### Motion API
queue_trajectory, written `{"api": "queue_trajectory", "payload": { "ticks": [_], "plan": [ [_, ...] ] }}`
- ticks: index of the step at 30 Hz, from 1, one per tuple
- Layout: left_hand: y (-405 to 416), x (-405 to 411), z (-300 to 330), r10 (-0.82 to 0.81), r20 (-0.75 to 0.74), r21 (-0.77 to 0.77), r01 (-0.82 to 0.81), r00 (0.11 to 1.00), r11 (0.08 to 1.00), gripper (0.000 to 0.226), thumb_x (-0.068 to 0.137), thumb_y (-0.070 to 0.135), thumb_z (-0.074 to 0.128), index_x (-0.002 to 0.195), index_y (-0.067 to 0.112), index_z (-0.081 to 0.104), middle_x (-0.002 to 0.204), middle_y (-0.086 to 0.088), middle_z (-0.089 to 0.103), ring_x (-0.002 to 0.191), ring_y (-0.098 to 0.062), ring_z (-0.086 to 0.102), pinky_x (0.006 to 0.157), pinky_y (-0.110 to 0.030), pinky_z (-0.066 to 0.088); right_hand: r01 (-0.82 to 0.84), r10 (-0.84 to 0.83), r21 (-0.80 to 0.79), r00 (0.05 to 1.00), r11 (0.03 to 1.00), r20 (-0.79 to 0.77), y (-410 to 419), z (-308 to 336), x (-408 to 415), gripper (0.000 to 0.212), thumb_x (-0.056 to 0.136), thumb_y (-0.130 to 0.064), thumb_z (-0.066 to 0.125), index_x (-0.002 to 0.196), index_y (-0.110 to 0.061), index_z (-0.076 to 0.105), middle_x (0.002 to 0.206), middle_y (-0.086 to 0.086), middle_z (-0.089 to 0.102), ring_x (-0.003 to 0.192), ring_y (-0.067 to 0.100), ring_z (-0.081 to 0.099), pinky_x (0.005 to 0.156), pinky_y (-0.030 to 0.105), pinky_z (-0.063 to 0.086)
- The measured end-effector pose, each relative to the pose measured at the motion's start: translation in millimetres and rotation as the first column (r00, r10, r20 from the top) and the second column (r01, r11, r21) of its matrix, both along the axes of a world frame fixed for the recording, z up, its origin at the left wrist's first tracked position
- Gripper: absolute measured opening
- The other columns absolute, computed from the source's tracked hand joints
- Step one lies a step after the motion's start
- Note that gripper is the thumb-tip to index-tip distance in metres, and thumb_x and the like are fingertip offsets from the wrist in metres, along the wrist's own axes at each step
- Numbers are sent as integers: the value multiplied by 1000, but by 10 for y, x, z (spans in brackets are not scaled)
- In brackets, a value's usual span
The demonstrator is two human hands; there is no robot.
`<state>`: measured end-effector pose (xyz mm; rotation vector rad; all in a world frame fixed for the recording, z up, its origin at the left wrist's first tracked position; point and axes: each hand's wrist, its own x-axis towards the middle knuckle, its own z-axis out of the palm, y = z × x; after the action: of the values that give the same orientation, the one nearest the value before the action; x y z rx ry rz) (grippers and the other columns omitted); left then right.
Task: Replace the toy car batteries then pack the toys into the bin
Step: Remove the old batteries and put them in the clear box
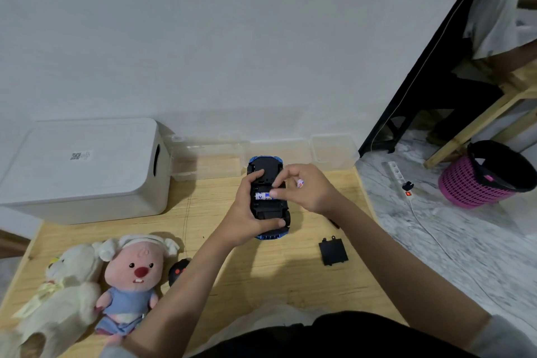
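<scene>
Car point(268, 206), rigid light plastic, lies belly-up, left hand point(247, 212) clamping its sides; right hand point(305, 189) fingers pinch a slippery battery point(263, 196) into its bay.

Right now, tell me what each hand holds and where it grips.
The left hand holds the upturned toy car by its sides. The right hand presses a battery in the open compartment with its fingertips and keeps another battery tucked between its fingers.
</scene>
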<state>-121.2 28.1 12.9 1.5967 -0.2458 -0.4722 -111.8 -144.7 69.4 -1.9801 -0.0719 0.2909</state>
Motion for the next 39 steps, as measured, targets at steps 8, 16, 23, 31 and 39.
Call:
{"api": "queue_trajectory", "payload": {
  "ticks": [8, 16, 23, 31, 39],
  "plan": [
    [142, 54, 142, -160, -85, 96, 168, 983, 981, 92, 67, 0, 78, 133, 43, 30, 123, 9, 49, 102, -19, 61, 87, -34, 55, -431, 516, -654, 853, 622, -72, 68, 226, 144, 34, 82, -22, 70, 113, -31, 62, 58, -13, 41, 55, -1, 39, 52, 23, 29],
    [149, 36, 128, -109, -97, 126, 121, 989, 985, 81, 52, 9, 85, 114, 46, 49, 122, -7, 51, 99, -24, 63, 76, -29, 57, -459, 680, -814, 725, 357, -111, 176, 330, 194, 37, 75, -15, 71, 107, -27, 58, 81, -11, 48, 77, 13, 45, 61, 29, 34],
    [136, 16, 140, -110, -116, 105, 123, 987, 987, 81, 52, 7, 84, 117, 40, 47, 121, -6, 51, 86, -16, 65, 68, -23, 54, -420, 768, -867, 637, 268, -71, 180, 277, 215, 38, 71, -4, 66, 100, -24, 54, 83, -5, 54, 72, 17, 46, 48, 25, 20],
    [145, 19, 130, -116, -134, 125, 133, 984, 983, 83, 53, 9, 83, 124, 35, 47, 113, 4, 58, 85, -14, 64, 76, -29, 57, -449, 798, -865, 594, 224, -102, 152, 181, 250, 34, 74, -8, 64, 100, -26, 50, 84, -4, 63, 73, 16, 55, 49, 25, 24],
    [171, 31, 75, -96, -100, 137, 109, 990, 985, 79, 48, 21, 84, 118, 36, 50, 121, -3, 54, 98, -18, 62, 76, -21, 53, -426, 783, -844, 622, 326, -12, 114, 178, 246, 40, 78, -19, 70, 111, -26, 51, 100, -7, 55, 77, 12, 46, 49, 25, 24]
  ]
}}
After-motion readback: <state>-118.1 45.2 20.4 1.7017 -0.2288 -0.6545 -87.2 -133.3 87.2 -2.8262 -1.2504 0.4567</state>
